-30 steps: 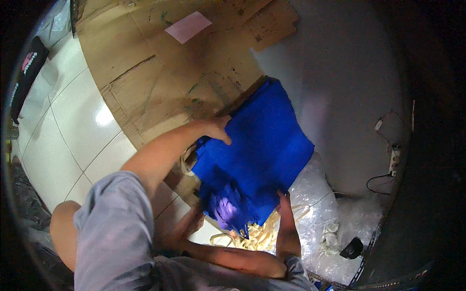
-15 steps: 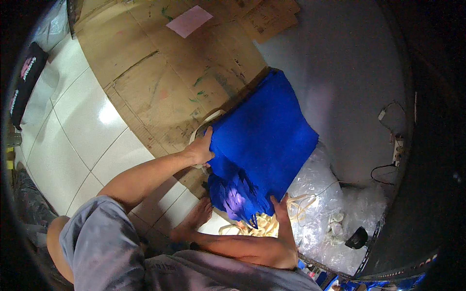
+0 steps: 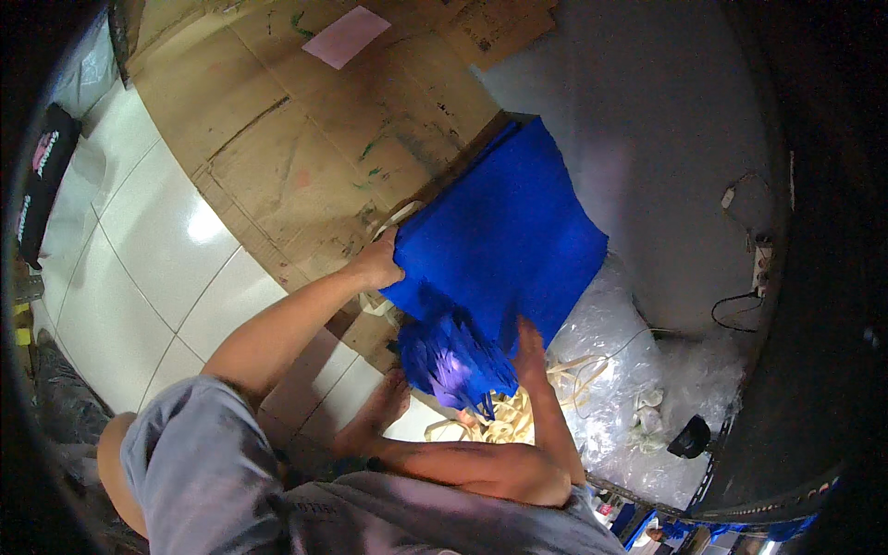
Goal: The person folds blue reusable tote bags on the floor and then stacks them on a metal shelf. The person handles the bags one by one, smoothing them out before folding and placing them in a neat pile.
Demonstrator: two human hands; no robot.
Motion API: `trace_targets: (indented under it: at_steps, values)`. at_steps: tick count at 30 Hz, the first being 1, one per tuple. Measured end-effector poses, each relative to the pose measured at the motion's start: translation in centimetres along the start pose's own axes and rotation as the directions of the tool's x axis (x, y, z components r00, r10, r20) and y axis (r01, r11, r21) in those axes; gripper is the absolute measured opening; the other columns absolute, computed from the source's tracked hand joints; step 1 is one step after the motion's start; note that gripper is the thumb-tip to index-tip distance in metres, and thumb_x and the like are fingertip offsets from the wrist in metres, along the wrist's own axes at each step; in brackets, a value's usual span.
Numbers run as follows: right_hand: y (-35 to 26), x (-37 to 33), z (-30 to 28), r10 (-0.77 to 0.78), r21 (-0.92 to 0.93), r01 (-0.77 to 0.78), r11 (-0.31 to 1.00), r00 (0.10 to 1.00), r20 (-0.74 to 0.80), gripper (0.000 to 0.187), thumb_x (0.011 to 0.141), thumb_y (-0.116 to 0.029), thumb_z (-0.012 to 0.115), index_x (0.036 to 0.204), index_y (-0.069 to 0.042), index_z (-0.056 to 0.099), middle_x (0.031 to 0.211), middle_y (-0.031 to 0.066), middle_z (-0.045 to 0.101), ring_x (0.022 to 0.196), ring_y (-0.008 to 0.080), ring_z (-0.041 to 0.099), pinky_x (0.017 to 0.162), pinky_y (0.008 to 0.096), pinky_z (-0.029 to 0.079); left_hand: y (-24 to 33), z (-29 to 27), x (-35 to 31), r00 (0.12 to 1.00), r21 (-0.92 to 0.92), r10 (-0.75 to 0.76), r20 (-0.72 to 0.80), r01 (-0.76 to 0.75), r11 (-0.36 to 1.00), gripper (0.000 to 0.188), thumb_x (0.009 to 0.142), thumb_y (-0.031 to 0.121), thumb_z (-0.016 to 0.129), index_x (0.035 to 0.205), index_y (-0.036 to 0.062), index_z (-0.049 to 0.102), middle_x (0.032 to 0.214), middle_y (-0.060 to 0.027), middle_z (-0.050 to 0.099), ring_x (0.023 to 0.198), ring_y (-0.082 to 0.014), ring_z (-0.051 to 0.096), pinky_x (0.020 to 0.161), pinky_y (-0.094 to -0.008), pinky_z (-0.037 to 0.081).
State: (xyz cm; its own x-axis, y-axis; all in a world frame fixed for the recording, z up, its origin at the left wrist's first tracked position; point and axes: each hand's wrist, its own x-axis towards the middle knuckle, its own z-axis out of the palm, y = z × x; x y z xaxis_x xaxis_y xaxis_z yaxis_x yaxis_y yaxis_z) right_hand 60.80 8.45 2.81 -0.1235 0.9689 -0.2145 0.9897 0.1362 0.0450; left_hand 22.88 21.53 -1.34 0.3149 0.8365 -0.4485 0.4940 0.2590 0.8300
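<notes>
A stack of blue fabric sheets (image 3: pixel 504 217) with a felt-like look lies at a slant in front of me. My left hand (image 3: pixel 377 265) is closed on its left edge, with the fingertips hidden at the fabric. At the near right part of the stack, my right hand (image 3: pixel 530 353) is closed on the fabric, and its fingers are only partly visible. Between my hands, a bunch of narrow blue fabric strips (image 3: pixel 453 363) hangs at the stack's near end. A cream strap (image 3: pixel 400 217) shows beside the stack, near my left hand.
Stained cardboard (image 3: pixel 305 139) covers the floor ahead, with a pink sheet (image 3: pixel 347 37) on it. Clear plastic wrapping (image 3: pixel 610 361) lies to the right, near a pile of cream strips (image 3: pixel 504 421). A power strip (image 3: pixel 761 268) is at the far right; white tiles (image 3: pixel 139 250) are at left.
My right hand has moved up and slightly left onto the fabric. The stack sits slightly higher in view, with its far edge shifted, and my left hand still holds its left side.
</notes>
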Motion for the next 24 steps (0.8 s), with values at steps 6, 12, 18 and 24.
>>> trace_targets:
  at_steps: [6, 12, 18, 24]
  values:
    - [-2.0, 3.1, 0.6, -0.169, -0.072, 0.182, 0.981, 0.973, 0.159, 0.075, 0.081, -0.015, 0.055, 0.146, -0.011, 0.019, 0.144, 0.0195, 0.032, 0.126, 0.0378, 0.038, 0.098, 0.0543, 0.036, -1.5, 2.1, 1.3, 0.987, -0.139, 0.016, -0.159, -0.038, 0.990, 0.072, 0.077, 0.014, 0.061, 0.139, 0.0026, 0.027, 0.119, -0.0268, 0.055, 0.109, -0.0384, 0.055, 0.093, -0.0412, 0.044]
    - [-0.8, 1.1, 3.9, -0.153, -0.368, 0.131, 0.921, 0.988, -0.030, 0.061, 0.086, -0.010, 0.044, 0.144, -0.011, 0.025, 0.135, 0.0179, 0.044, 0.116, 0.0329, 0.050, 0.092, 0.0477, 0.042, 0.0, 1.8, 1.8, 0.997, -0.257, -0.003, -0.074, -0.016, 0.966, 0.072, 0.076, 0.011, 0.059, 0.140, 0.0037, 0.026, 0.123, -0.0255, 0.052, 0.112, -0.0376, 0.053, 0.098, -0.0393, 0.041]
    - [-1.7, 1.5, 3.8, -0.022, -0.177, -0.023, 0.984, 0.968, -0.251, 0.055, 0.087, -0.018, 0.044, 0.140, -0.009, 0.034, 0.129, 0.0172, 0.050, 0.108, 0.0326, 0.053, 0.091, 0.0436, 0.043, 2.7, 2.5, 2.6, 0.935, -0.280, 0.334, -0.120, -0.355, 0.892, 0.070, 0.075, 0.009, 0.056, 0.140, 0.0060, 0.029, 0.126, -0.0250, 0.050, 0.116, -0.0369, 0.050, 0.099, -0.0383, 0.041]
    - [0.7, 1.9, 1.1, 0.101, 0.158, -0.076, 0.985, 0.983, -0.155, 0.056, 0.086, -0.022, 0.046, 0.139, -0.006, 0.035, 0.128, 0.0187, 0.050, 0.108, 0.0342, 0.053, 0.092, 0.0437, 0.042, 5.0, 2.8, 6.8, 0.954, -0.152, 0.287, -0.085, -0.297, 0.943, 0.066, 0.076, 0.009, 0.054, 0.139, 0.0089, 0.033, 0.127, -0.0239, 0.050, 0.119, -0.0357, 0.048, 0.100, -0.0387, 0.040]
